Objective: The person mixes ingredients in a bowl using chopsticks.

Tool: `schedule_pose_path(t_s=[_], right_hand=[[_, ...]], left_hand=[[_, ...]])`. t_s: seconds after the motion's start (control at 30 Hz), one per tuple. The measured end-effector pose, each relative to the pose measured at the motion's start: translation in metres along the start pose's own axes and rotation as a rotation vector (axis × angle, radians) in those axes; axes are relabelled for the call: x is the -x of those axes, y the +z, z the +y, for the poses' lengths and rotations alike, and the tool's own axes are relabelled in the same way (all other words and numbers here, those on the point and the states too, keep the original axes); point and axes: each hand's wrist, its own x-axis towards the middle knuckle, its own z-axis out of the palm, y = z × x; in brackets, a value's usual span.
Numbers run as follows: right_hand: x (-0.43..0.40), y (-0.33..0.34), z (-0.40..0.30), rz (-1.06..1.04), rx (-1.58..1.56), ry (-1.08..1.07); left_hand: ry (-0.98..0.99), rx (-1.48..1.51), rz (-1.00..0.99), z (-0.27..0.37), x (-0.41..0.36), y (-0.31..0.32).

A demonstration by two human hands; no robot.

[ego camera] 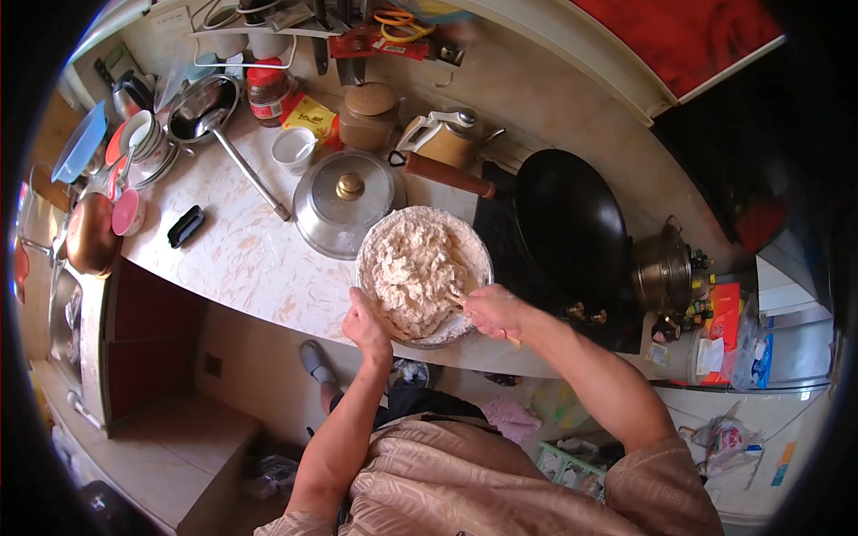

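Note:
A round metal bowl (484, 251) sits at the counter's front edge, full of shaggy, lumpy flour dough (419, 268). On its near left rim rests my left hand (368, 326), gripping the side. My right hand (495, 312), at the bowl's right side, is closed around chopsticks (456, 299) whose tips are sunk in the dough. Pale flour dusts the fingers of that hand. Just behind the bowl a metal pot lid (345, 214) with a brass knob lies on the counter.
A black wok (570, 214) stands right of the bowl, its wooden handle (446, 173) reaching left behind it. Left lie a long-handled metal ladle (251, 174), a black plastic holder (186, 226) and stacked bowls (144, 144). Behind are a plastic cup (293, 149), a jar (369, 120) and a kettle (446, 137).

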Motion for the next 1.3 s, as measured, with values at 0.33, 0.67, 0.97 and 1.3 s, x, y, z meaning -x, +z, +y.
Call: schedule_pose_path(t_s=[0.33, 0.67, 0.97, 1.3], right_hand=[[0.009, -0.002, -0.022, 0.078, 0.216, -0.094], [0.04, -0.001, -0.042, 0.32, 0.922, -0.415], [0.066, 0.013, -0.04, 0.567, 1.267, -0.439], [0.028, 0.056, 0.048, 0.616, 1.772, -0.696]], left_hand=[[-0.002, 0.087, -0.007, 0.0, 0.003, 0.001], [-0.009, 0.071, 0.002, -0.002, 0.003, 0.001], [-0.051, 0.062, 0.01, -0.001, 0.003, -0.001], [-0.089, 0.156, 0.03, -0.006, 0.002, 0.004]])
